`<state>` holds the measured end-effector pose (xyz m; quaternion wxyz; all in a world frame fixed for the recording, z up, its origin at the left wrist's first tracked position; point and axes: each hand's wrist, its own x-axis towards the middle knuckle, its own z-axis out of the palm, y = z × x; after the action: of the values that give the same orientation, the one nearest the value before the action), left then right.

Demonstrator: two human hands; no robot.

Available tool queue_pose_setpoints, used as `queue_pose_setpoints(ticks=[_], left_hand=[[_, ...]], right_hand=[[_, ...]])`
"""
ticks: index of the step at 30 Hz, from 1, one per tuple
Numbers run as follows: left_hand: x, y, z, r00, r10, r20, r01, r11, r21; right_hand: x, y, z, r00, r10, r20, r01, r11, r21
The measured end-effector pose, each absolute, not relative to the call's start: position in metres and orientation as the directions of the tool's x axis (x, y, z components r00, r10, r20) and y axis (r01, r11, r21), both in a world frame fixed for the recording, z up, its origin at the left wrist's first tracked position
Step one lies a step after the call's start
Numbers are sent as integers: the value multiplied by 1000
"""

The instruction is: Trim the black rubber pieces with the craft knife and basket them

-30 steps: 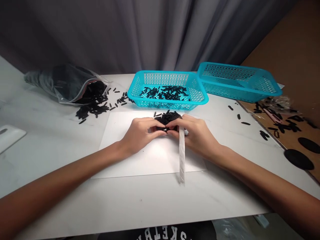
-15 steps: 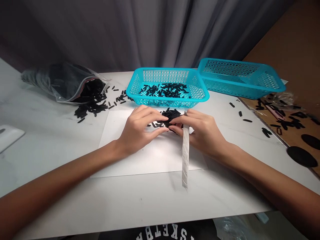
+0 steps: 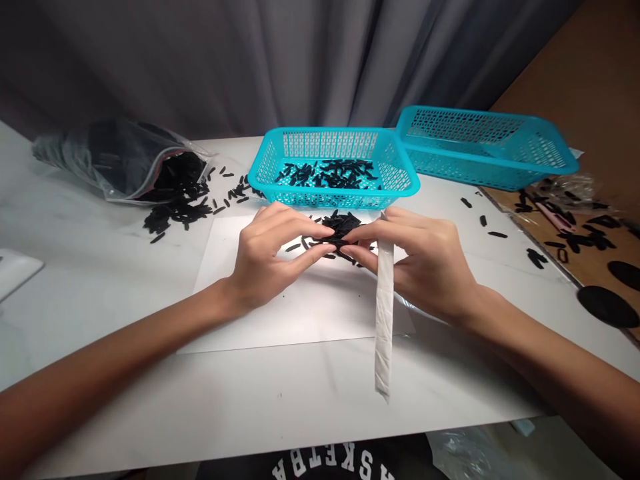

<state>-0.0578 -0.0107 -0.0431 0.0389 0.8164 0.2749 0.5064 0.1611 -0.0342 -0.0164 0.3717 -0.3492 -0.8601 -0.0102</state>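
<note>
My left hand (image 3: 270, 257) reaches in from the left, thumb and forefinger closed on a small, dark, slender piece (image 3: 338, 244). Opposite it, the fingertips of my right hand (image 3: 425, 257) pinch at the same spot, almost meeting the left ones. A long white strip (image 3: 384, 333), creased like paper or tape, is held in my right hand and hangs down past the sheet's front edge. Beneath and behind the fingertips lies a heap of slim black pieces (image 3: 343, 221) on a white sheet (image 3: 280, 320). My fingers partly hide the pinched piece.
A turquoise basket (image 3: 335, 193) with black pieces stands behind the heap; a second basket (image 3: 480, 165) sits back right. At left, an open plastic bag (image 3: 115, 160) spills black pieces (image 3: 177, 213). A brown board (image 3: 555, 247) at right carries more pieces, black ovals (image 3: 607, 307) and a pink tool (image 3: 555, 219).
My right hand has shifted slightly right with the white strip, which hangs lower in view. Both hands still meet over the heap, where more loose pieces now show. The camera view has shifted a little.
</note>
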Motion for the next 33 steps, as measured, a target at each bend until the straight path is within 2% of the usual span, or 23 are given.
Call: queue_pose_setpoints(ticks=[8, 20, 33], left_hand=[[-58, -11, -39, 353, 408, 842, 356, -891, 283], [-57, -14, -37, 349, 427, 834, 331, -889, 316], [-58, -15, -36, 333, 465, 820, 360, -867, 345]], right_hand=[[161, -37, -12, -457, 623, 635, 594, 745, -304], [159, -40, -9, -426, 630, 650, 597, 735, -321], [160, -42, -6, -414, 683, 601, 605, 700, -379]])
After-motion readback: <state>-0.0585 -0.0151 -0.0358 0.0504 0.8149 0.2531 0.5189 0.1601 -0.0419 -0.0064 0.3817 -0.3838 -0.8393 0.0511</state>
